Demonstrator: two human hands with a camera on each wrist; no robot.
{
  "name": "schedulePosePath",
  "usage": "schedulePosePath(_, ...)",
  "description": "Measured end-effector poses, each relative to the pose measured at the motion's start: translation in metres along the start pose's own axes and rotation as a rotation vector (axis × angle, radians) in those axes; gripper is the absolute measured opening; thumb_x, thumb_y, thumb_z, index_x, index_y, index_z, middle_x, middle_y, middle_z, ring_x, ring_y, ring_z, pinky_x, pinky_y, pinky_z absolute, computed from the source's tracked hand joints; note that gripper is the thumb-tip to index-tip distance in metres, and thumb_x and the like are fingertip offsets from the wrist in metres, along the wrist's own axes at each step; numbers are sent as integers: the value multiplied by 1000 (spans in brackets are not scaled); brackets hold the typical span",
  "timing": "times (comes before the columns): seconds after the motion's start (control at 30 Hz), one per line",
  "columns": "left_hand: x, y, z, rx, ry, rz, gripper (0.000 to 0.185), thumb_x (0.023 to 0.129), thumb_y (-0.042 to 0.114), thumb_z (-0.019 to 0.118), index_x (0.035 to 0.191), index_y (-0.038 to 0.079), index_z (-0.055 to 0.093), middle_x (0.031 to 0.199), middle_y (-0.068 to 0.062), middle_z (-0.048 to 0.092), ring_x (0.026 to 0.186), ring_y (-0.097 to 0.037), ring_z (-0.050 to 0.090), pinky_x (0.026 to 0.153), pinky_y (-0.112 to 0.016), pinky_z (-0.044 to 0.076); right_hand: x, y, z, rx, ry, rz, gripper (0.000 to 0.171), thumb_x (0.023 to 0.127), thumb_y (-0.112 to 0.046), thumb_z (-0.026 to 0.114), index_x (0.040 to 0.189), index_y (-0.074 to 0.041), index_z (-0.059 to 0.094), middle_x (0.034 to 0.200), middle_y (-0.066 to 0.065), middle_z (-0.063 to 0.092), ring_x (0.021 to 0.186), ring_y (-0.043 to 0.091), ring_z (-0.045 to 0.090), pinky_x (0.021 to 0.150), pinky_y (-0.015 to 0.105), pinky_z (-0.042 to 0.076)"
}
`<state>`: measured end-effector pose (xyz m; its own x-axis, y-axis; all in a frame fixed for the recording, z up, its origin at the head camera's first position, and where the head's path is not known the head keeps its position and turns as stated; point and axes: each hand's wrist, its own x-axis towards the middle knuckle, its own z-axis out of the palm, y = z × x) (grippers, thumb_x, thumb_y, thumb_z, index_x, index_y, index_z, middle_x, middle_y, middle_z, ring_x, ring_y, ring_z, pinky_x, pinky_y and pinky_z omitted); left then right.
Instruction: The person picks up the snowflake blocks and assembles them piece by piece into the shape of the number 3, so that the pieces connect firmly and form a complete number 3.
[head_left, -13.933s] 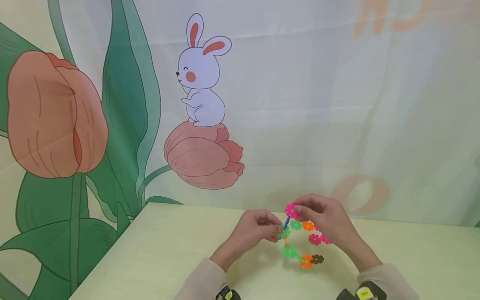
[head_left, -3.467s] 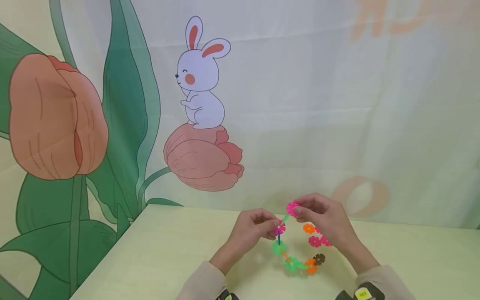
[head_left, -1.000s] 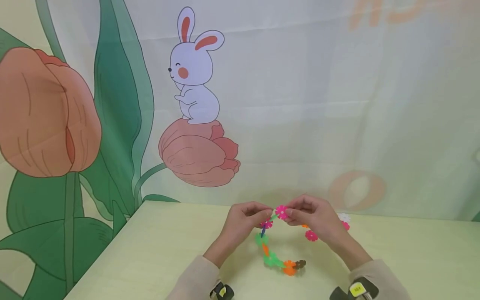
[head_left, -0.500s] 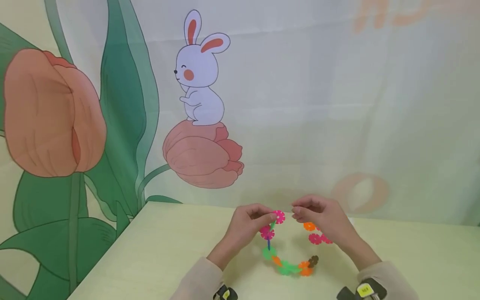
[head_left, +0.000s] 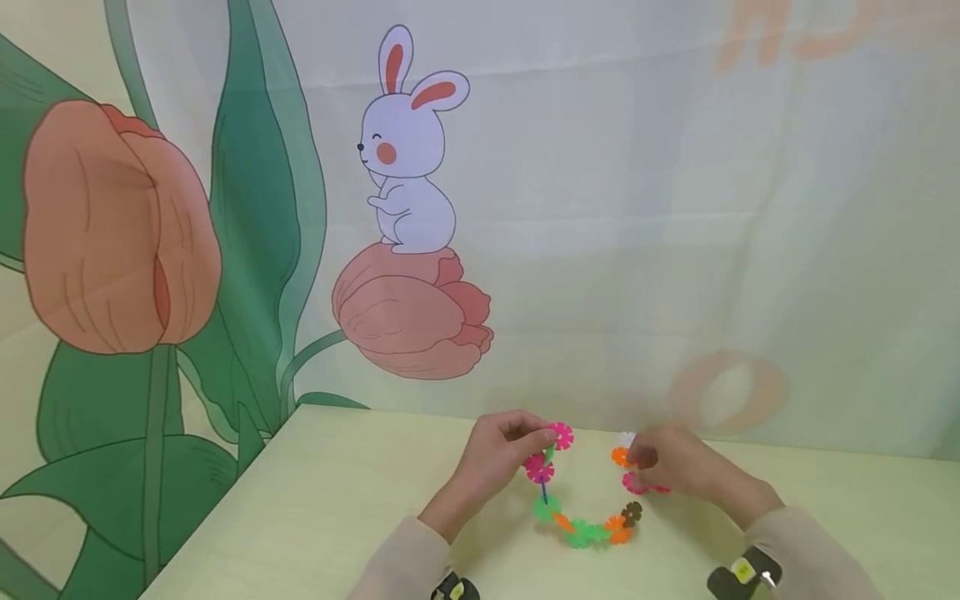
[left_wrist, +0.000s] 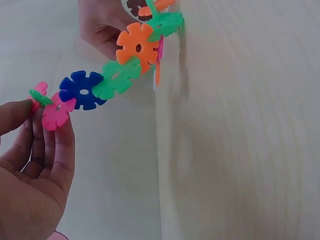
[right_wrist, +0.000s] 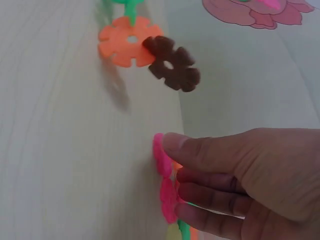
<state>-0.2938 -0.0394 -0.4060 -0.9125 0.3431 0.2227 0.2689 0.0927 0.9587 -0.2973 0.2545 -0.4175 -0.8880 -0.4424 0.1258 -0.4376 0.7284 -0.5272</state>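
In the head view my left hand pinches the end of a chain of interlocking plastic snowflake discs, at a pink disc. The chain hangs down and curves right through a second pink disc, a blue disc, green and orange discs, to a brown disc. My right hand is over loose discs on the table, its thumb beside a pink disc in the right wrist view. Thumb and fingers stand apart there; nothing is plainly held between them.
By the right hand lie a loose orange disc, a white disc and more pink discs. The pale wooden table meets a printed cloth backdrop with a rabbit and tulips.
The right hand joined a pink disc to the chain by way of a green one, let go, then moved right and down to the loose discs. The left hand has shifted its pinch to the newest pink disc.
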Motion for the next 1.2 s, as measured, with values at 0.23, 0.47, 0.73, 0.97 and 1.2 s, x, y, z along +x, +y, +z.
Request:
schedulePosePath(0.23, -1, 0, 1, 1, 5, -25, 13, 100, 21, 76, 102, 9, 80, 91, -2, 77, 81, -14, 70, 75, -27, 57, 3, -3, 4, -21, -36, 100, 18, 82, -7, 91, 90, -7, 75, 83, -3, 65, 77, 16, 57, 70, 33, 55)
schedulePosePath(0.47, -1, 1, 2, -19, 1, -19, 12, 100, 19, 75, 102, 8, 80, 91, -4, 77, 80, -14, 70, 75, -26, 58, 2, -3, 5, 17, 7, 101, 28, 81, -5, 90, 88, -8, 63, 80, -2, 58, 72, 17, 53, 64, 30, 48)
schedulePosePath(0.73, -1, 1, 3, -11, 11, -22, 14, 99, 20, 77, 100, 7, 79, 90, -2, 76, 81, -14, 71, 76, -27, 59, -2, -30, -9, 251, 161, -5, 15, 94, -6, 81, 96, -10, 67, 91, 0, 73, 81, 20, 70, 69, 29, 60)
schedulePosePath(0.97, -1, 0, 3, -22, 4, -38, 14, 100, 22, 76, 101, 8, 80, 90, -2, 77, 79, -15, 70, 73, -27, 57, 0, -65, -13, 374, 280, -86, 9, 96, -11, 80, 101, -14, 73, 103, -2, 78, 92, 18, 75, 81, 34, 64)
schedulePosePath(1.2, 0, 1, 3, -47, 0, -40, 16, 101, 22, 75, 101, 7, 79, 92, -6, 77, 77, -14, 70, 77, -28, 60, 0, -72, -8, 377, 345, -80, 10, 95, -11, 82, 100, -17, 76, 100, -4, 76, 92, 19, 74, 80, 32, 63)
